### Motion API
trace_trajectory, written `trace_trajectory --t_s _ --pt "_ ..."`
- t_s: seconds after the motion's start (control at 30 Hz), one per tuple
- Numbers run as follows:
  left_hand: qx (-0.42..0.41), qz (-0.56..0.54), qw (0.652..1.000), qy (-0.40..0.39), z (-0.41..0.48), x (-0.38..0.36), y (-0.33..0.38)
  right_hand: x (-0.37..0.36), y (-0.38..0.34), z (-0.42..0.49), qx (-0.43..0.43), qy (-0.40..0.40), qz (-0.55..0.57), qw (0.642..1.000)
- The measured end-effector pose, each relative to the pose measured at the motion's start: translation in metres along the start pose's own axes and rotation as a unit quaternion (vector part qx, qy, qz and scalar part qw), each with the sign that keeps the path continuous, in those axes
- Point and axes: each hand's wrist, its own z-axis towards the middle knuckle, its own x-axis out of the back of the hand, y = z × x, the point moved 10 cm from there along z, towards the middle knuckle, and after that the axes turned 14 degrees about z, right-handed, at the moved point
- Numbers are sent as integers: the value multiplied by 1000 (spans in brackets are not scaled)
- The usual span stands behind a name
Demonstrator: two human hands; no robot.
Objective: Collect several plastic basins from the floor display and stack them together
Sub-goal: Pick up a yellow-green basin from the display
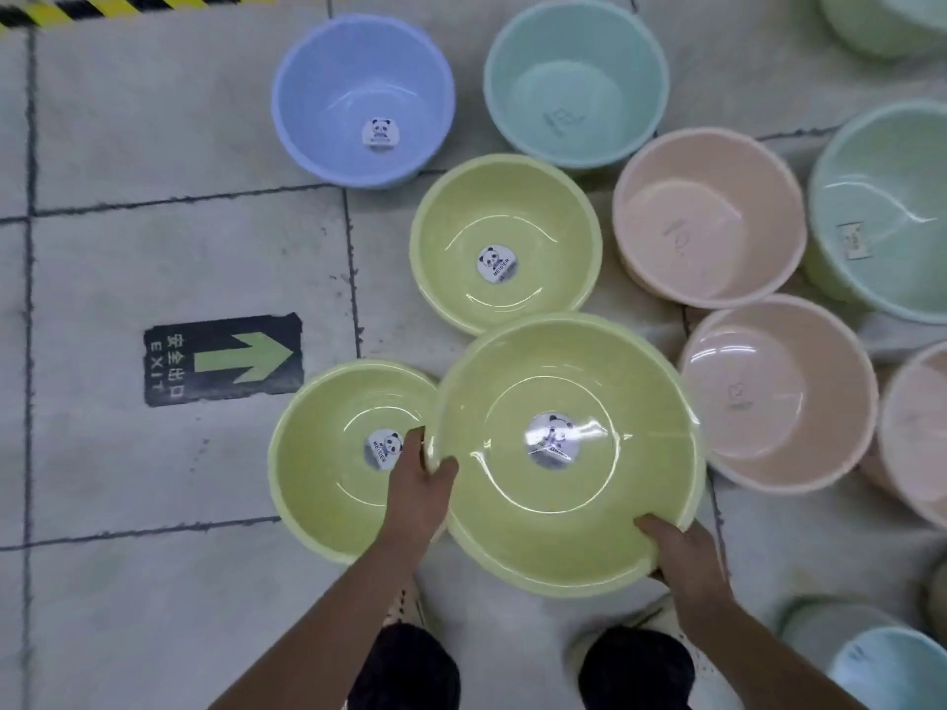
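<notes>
A large yellow-green basin with a panda sticker is held above the floor by both hands. My left hand grips its left rim, thumb inside. My right hand grips the near right rim. A smaller yellow-green basin sits on the floor to its left, partly under my left hand. Another yellow-green basin lies beyond. Farther off are a blue basin and a teal basin.
Two pink basins lie to the right, with green basins past them. An EXIT arrow sticker marks the tiled floor at left. Yellow-black tape runs along the top left. My feet stand below the held basin.
</notes>
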Motion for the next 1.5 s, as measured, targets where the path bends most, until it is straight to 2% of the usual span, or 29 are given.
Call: trace_trajectory --t_s 0.17,0.33,0.5,0.77,0.97,1.07,1.2,1.33,1.5 --pt "39 2 996 86 -19 114 -45 -92 -13 -50 18 -78 -88 993" --pt "94 17 987 132 -7 169 -111 -177 13 -69 -2 -124 -95 988" --pt "123 16 985 123 20 169 -160 -213 42 -58 27 -132 -101 986" --pt "123 16 987 106 65 139 -217 -230 99 -12 24 -127 -151 980" --pt "186 26 981 52 95 124 -236 -231 110 15 25 -51 -153 987" --pt "210 14 977 30 105 129 -229 -240 84 10 56 -32 -191 980" --pt "177 -67 981 50 87 157 -196 -248 42 -21 68 -56 -234 968" --pt "162 -145 974 57 38 211 -134 -246 -22 -94 85 -53 -216 971" --pt "133 -164 977 45 -22 307 -31 -247 -121 -204 94 -56 -176 978"
